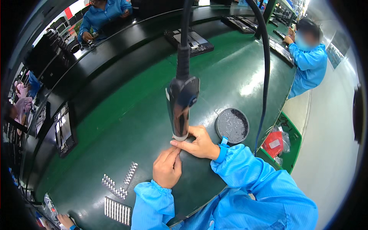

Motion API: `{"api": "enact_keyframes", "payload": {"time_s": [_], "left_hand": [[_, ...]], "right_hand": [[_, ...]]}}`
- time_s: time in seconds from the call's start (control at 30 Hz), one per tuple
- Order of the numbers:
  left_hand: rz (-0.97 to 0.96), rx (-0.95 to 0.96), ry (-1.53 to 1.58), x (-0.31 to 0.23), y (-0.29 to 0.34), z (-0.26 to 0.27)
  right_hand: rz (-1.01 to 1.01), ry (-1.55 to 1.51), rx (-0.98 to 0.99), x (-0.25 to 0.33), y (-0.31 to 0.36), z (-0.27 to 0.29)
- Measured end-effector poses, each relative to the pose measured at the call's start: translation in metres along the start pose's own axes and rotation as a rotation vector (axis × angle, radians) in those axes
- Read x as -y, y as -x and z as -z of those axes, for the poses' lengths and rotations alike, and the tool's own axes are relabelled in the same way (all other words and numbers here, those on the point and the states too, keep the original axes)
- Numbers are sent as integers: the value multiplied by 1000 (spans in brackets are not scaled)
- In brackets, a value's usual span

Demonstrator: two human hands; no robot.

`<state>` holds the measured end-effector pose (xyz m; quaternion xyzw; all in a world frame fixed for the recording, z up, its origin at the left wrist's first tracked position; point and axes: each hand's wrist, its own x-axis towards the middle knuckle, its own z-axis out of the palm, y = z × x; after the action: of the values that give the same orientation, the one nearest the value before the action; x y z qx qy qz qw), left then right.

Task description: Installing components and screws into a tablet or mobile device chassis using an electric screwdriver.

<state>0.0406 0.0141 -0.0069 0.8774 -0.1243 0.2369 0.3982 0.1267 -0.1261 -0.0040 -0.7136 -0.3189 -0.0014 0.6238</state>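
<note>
A black electric screwdriver (180, 111) hangs upright on its cable, its pale lower end just above my hands. My right hand (201, 143) is closed at that end, thumb and forefinger brought together beside and partly behind it. Just below, my left hand (167, 167) is closed, its fingertips meeting my right thumb. Whatever the two hands pinch is hidden by the fingers and the tool. Right of my hands lies a round grey dish (230, 124) with a grid of holes and small dark pieces along one side. Small silver parts (115, 187) lie in rows at the left.
A striped silver-and-black plate (117, 211) lies at the near left. Flat device panels (64, 128) rest on the dark belt. A green bin (293, 143) with a red packet stands at the right edge. Co-workers in blue (312, 65) sit beyond; another person's hand (66, 221) shows lower left.
</note>
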Motion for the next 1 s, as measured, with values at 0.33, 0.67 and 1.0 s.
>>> {"api": "enact_keyframes", "payload": {"time_s": [0.33, 0.67, 1.0], "left_hand": [[-1, -21, 30, -3, -1, -5], [35, -3, 13, -5, 1, -3], [32, 19, -25, -7, -1, -1]], "right_hand": [[-131, -171, -92, -9, 6, -1], [-194, -402, -202, -8, 3, -4], [-181, -122, -51, 1, 3, 4]]}}
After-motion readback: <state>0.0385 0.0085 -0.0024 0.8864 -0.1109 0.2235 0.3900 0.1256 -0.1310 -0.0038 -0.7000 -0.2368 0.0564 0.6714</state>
